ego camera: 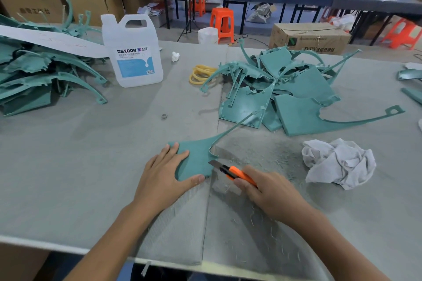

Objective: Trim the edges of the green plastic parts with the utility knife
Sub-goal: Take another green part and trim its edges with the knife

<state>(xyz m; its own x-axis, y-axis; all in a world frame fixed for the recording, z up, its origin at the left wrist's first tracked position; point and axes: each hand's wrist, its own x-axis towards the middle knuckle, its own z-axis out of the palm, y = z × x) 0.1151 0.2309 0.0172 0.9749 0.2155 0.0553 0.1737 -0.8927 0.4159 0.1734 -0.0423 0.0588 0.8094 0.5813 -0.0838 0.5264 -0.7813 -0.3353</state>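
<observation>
The left hand (166,171) lies flat with straight fingers, pressing the green plastic part (197,161) onto the table (68,155). Just beside it, the right hand (269,191) grips the utility knife (237,173), blade at the part's edge. I cannot tell what the translucent jug (133,52) behind holds.

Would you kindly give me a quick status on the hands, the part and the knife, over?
Left hand flat on green part, pinning it. Right hand grips utility knife, blade at part's right edge. Nothing blocking the cut.

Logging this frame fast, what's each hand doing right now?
Left hand: open, fingers flat, pressing the green plastic part down.
Right hand: closed around the utility knife, blade at the part's edge.
</observation>
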